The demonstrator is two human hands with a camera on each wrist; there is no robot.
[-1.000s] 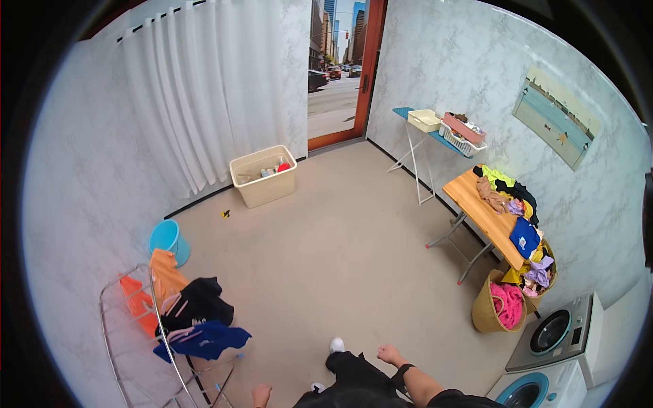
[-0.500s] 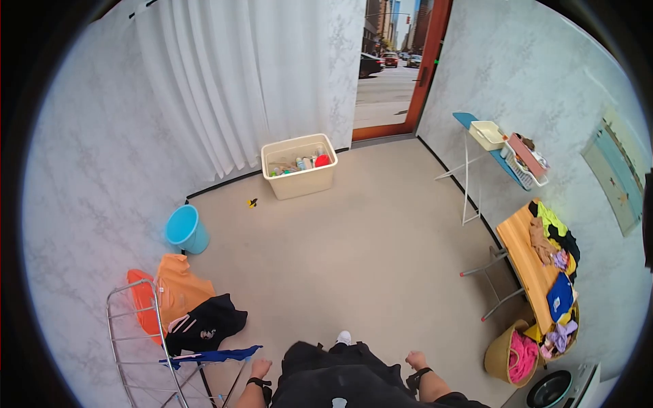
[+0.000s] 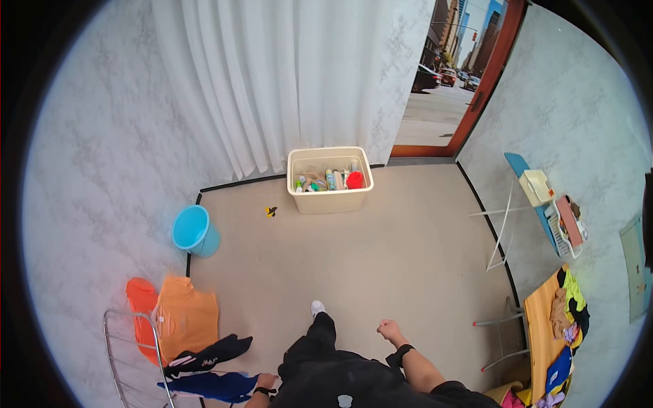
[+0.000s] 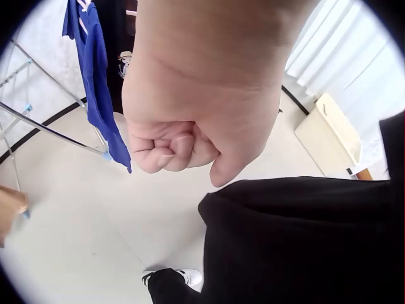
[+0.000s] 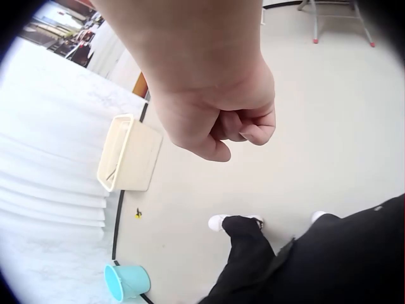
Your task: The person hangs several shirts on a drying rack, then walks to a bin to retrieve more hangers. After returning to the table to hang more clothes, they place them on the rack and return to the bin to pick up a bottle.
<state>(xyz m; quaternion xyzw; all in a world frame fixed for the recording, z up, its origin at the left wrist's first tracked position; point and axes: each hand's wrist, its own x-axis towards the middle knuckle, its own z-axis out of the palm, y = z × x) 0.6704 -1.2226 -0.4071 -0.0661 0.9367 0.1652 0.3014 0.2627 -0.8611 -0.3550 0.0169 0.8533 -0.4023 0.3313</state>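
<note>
My left hand (image 3: 265, 379) hangs by my hip as a tight fist with nothing in it; the left wrist view shows its fingers (image 4: 166, 144) curled into the palm. It is nearest to the blue garment (image 3: 211, 385) hanging on the metal drying rack (image 3: 126, 340). My right hand (image 3: 389, 331) swings out in front of my body over bare floor, fingers (image 5: 250, 126) curled in and empty. My black trouser leg and white shoe (image 3: 317, 308) step forward.
A cream bin (image 3: 330, 197) of bottles stands ahead by the white curtain. Left of it is a blue bucket (image 3: 195, 231). Orange (image 3: 185, 316) and black (image 3: 204, 351) clothes hang on the rack. An ironing board (image 3: 544, 211) and a wooden table (image 3: 541, 319) line the right wall.
My view has turned left and moved forward: the bin and bucket are nearer and more central, the washers have left the frame. Both hands stay empty fists while swinging.
</note>
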